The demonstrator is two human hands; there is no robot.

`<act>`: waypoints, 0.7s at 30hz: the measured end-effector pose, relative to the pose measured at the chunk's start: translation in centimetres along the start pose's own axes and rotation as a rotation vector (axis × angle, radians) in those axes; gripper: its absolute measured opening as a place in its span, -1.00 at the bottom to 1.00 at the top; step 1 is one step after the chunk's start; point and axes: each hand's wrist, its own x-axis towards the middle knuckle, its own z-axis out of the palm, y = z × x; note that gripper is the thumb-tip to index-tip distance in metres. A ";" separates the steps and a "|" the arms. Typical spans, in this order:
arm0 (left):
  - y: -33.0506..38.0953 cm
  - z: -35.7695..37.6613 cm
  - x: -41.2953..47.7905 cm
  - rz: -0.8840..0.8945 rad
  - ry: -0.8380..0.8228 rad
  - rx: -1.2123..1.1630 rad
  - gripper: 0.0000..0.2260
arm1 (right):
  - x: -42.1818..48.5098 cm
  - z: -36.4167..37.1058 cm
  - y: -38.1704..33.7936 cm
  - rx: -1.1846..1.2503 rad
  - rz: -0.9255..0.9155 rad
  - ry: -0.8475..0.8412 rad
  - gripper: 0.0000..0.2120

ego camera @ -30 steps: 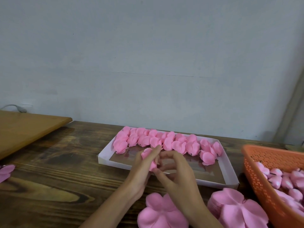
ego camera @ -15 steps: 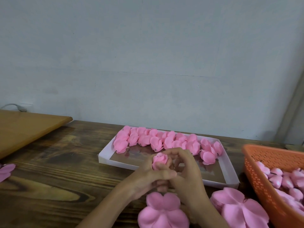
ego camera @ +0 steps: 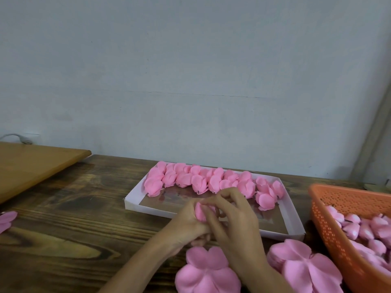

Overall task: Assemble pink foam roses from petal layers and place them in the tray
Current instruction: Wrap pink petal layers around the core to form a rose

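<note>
Pink foam rose (ego camera: 200, 211) noted at centre, over tray's (ego camera: 146, 208) near rim. Gripped from 9 o'clock by left hand (ego camera: 186, 225), fingers curled round it; pinched from 3 o'clock by right hand (ego camera: 232, 223). Seen: finished roses (ego camera: 211, 180) along tray's 12 o'clock side. Logged petal layers (ego camera: 207, 269) at 6 o'clock, basket (ego camera: 330, 208) at 3 o'clock.

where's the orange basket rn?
Head view: the orange basket sits far right on the table, right of the white tray and a petal-layer stack.

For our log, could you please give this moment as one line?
left hand grips rose | right hand pinches it | tray part-filled
</note>
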 end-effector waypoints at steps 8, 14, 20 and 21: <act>0.2 0.3 0.4 0.016 0.251 -0.139 -0.78 | -0.1 0.0 -0.5 0.142 0.085 0.013 -0.81; 0.8 -0.2 0.6 0.096 0.446 -0.217 -0.69 | -0.7 0.9 -0.4 0.127 0.096 -0.069 -0.80; 0.6 0.4 0.3 0.047 0.262 -0.353 -0.54 | -0.8 1.3 -0.9 0.328 0.216 -0.061 -0.65; 0.6 0.4 0.3 0.065 0.229 -0.344 -0.58 | -0.7 1.3 -0.7 0.373 0.259 -0.060 -0.66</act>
